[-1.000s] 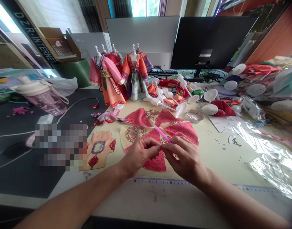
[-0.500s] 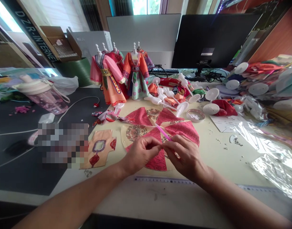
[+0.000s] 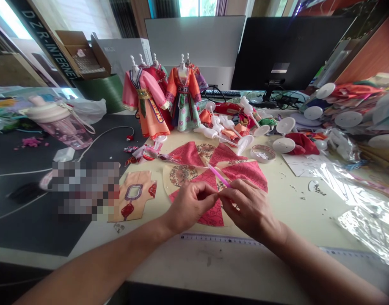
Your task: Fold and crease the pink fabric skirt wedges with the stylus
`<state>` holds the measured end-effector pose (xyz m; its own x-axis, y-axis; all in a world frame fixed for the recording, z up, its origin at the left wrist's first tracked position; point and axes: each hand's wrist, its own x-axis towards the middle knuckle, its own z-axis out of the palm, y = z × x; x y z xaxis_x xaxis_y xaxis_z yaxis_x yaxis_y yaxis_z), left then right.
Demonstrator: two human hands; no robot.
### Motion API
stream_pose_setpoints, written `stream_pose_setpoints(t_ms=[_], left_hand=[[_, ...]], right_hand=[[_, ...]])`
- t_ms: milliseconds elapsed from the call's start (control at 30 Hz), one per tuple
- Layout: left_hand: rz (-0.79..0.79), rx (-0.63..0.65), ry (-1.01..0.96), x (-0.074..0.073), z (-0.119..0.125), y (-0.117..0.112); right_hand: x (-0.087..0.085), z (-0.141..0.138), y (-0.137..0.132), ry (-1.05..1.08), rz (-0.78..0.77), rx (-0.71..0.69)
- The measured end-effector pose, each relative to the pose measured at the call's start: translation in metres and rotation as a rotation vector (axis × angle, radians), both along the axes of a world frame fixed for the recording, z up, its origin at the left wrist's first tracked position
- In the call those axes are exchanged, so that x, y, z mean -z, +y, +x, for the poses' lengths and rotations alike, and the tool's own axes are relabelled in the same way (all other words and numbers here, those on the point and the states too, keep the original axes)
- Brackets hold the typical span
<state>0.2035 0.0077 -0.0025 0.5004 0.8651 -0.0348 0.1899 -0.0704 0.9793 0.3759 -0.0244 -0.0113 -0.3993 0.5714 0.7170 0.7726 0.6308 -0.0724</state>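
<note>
Over pink fabric, the left hand and right hand pinch a pink stick together; a dark strip reads "DZR-INTERNET".

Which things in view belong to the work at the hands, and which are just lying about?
In use:
- pink plastic rod, at the right hand and left hand
- printed pink fabric pieces

Lying about:
- ruler
- water bottle
- doll dresses on stands

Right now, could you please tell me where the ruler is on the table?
In the head view, the ruler lies flat on the near part of the table, just below the left hand and the right hand.
</note>
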Motion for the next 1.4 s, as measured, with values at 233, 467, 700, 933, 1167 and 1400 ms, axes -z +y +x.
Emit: stream_pose_setpoints(t_ms=[233,467,700,933,1167,1400], left_hand=[[0.167,0.001,0.074,-0.001,0.001,-0.001],[-0.025,0.013,-0.084,-0.001,-0.002,0.0],[-0.414,0.036,-0.358,0.003,0.001,-0.003],[-0.498,-0.026,-0.481,-0.005,0.001,-0.006],[-0.584,-0.056,-0.513,-0.009,0.001,-0.007],[-0.677,-0.025,-0.607,-0.008,-0.001,-0.007]], right_hand=[[0.004,-0.002,0.0,-0.05,0.039,0.038],[0.003,0.005,0.0,0.123,-0.002,0.005],[0.007,0.008,0.003,0.198,0.007,0.016],[0.006,0.01,0.003,0.148,0.048,0.023],[0.004,0.01,0.004,0.099,0.083,0.007],[0.002,0.011,0.004,0.053,0.096,0.029]])
